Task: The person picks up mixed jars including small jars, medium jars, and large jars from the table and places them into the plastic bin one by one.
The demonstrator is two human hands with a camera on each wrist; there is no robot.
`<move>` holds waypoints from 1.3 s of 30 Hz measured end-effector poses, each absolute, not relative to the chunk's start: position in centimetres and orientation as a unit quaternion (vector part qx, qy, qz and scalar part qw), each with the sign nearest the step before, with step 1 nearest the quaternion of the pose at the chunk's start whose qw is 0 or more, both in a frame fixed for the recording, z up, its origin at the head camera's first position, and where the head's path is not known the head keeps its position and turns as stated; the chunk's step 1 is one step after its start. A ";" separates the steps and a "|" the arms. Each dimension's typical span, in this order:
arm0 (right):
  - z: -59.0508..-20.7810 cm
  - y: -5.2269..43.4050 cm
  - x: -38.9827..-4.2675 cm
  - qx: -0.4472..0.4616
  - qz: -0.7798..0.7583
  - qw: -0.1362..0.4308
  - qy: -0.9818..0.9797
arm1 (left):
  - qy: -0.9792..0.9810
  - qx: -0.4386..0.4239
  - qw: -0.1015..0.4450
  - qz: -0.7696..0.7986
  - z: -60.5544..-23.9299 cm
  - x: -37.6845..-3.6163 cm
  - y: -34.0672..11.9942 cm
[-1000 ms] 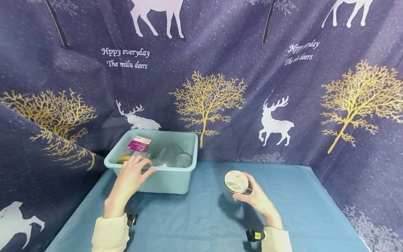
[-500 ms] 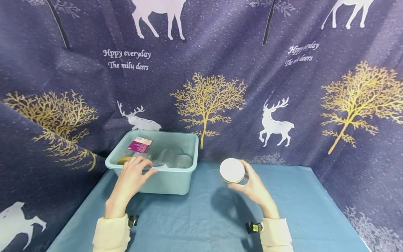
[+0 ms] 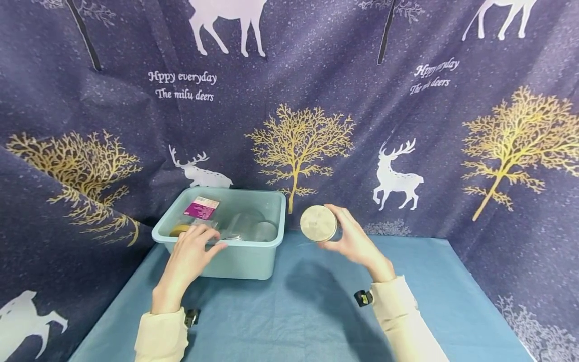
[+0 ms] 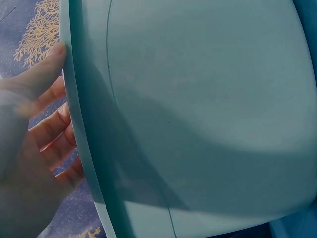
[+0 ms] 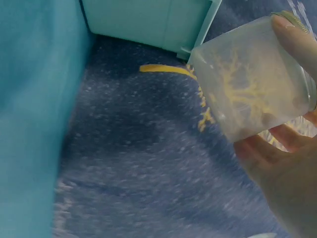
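Observation:
My right hand holds a clear jar with a gold metal lid in the air, right of the bin. In the right wrist view the transparent jar lies tilted between thumb and fingers, and nothing shows inside it but the cloth pattern behind. At the near rim of the pale teal plastic bin, my left hand rests with loosely bent fingers over the edge and holds nothing. The left wrist view has the left hand's thumb at the bin's rim, with the other fingers partly behind it.
Inside the bin are clear containers, a purple-and-white labelled pack and a yellow round item, partly hidden. A blue cloth covers the table. Dark patterned cloth hangs behind.
My right hand has raised the jar off the table area and carried it left toward the bin, tipping its lid to face the head camera. The left hand has stayed at the rim.

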State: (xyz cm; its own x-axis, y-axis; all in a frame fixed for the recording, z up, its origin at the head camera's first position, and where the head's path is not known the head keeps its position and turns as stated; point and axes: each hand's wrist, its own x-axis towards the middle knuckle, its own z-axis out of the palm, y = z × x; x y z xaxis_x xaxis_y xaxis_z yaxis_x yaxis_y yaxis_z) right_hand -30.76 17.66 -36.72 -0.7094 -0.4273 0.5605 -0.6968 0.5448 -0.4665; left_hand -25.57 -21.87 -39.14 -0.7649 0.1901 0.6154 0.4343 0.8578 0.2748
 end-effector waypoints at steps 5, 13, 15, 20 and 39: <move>-34.1 16.2 -31.9 0.381 0.275 0.211 -0.857 | -0.918 -0.169 0.295 -0.206 -39.1 -25.6 -21.9; -31.2 13.3 -33.8 0.484 0.134 0.274 -0.820 | -0.915 -0.169 0.302 -0.207 -39.1 -25.4 -21.8; -30.8 12.5 -34.3 0.510 0.109 0.277 -0.807 | -0.914 -0.170 0.307 -0.206 -39.2 -25.4 -21.8; -30.2 10.8 -35.4 0.556 0.056 0.275 -0.782 | -0.912 -0.175 0.311 -0.203 -39.2 -25.6 -21.8; -30.5 6.5 -36.4 0.552 -0.068 0.232 -0.798 | -0.915 -0.171 0.306 -0.198 -39.1 -25.7 -21.9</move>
